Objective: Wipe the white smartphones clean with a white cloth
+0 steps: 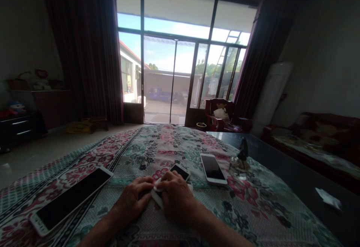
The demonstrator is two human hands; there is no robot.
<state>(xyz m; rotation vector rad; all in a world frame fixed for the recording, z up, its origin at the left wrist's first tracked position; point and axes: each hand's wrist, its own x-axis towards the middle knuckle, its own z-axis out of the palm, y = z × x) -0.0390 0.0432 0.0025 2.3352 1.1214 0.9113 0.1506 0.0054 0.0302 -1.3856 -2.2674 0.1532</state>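
Note:
A white-edged phone (157,198) lies on the flowered tablecloth (126,172), largely hidden under my hands. My left hand (136,198) rests at its left side, the curved fingers touching its edge. My right hand (176,198) is over the phone, its fingers pressed together round a small white thing (159,184), perhaps a cloth or tissue. Just beyond the right hand a smaller phone (180,172) with a dark screen is partly covered. To the right lies another white phone (213,169), screen up.
A large white device (73,200) with a dark screen lies at the left. A dark figurine on a clear base (240,160) stands at the right. Crumpled white paper (328,198) is on the dark tabletop (303,179). Chairs and a glass door are farther back.

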